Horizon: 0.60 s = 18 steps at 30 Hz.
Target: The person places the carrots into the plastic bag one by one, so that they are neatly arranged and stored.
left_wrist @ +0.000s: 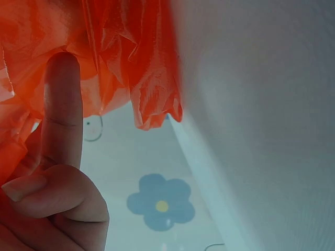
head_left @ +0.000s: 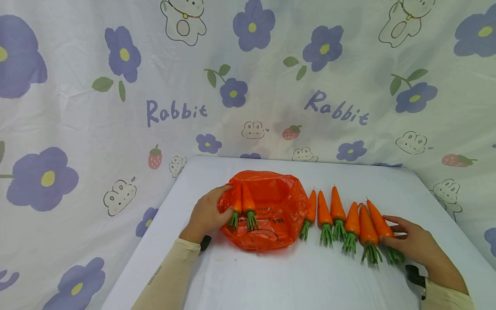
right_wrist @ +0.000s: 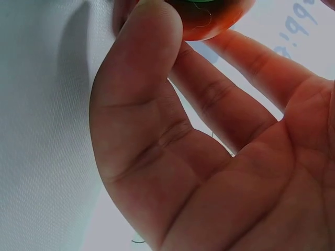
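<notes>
A red plastic bag (head_left: 271, 237) lies with its mouth spread wide on the white table. Two toy-like carrots (head_left: 248, 199) with green stem tufts lie in its left part. My left hand (head_left: 207, 213) grips the bag's left rim; in the left wrist view one finger (left_wrist: 63, 104) presses along the crinkled plastic. At the right end of a row of carrots, my right hand (head_left: 414, 239) holds the last carrot (head_left: 377, 217) between thumb and fingers. Only that carrot's rounded orange end (right_wrist: 220, 26) shows in the right wrist view.
Several more carrots (head_left: 337, 206) lie side by side between the bag and my right hand, tips pointing away. The leftmost carrot (head_left: 310, 211) is right at the bag's edge. Behind the table (head_left: 310, 280) hangs a curtain (head_left: 263, 64) printed with flowers and rabbits.
</notes>
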Tool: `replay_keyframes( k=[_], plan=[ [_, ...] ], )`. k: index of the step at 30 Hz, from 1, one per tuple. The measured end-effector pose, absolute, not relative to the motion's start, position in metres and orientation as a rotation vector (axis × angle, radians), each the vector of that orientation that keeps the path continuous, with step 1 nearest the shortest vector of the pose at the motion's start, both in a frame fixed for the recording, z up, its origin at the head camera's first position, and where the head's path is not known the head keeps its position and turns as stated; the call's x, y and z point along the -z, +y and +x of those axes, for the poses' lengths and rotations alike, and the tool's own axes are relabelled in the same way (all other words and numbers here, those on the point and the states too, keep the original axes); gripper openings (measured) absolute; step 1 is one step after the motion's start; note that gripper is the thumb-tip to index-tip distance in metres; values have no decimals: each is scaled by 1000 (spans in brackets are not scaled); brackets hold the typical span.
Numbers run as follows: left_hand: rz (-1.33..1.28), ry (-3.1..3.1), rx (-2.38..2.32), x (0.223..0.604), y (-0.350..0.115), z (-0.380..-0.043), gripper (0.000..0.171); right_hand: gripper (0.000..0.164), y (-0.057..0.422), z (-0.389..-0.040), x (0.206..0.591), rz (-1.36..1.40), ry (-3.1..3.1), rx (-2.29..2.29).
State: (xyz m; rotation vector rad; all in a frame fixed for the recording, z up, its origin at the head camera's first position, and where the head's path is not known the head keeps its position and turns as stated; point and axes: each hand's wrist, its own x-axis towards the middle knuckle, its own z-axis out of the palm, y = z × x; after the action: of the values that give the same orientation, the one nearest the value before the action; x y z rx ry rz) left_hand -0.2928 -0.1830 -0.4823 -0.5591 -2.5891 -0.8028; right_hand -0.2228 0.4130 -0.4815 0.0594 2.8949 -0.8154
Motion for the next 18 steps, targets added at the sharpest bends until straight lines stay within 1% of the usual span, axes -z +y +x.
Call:
replay_keyframes(
  k=[18],
  plan=[
    [-548,-2605,807,483,-182,-293,60,98,412,-223,478,122,2908,804]
  ],
)
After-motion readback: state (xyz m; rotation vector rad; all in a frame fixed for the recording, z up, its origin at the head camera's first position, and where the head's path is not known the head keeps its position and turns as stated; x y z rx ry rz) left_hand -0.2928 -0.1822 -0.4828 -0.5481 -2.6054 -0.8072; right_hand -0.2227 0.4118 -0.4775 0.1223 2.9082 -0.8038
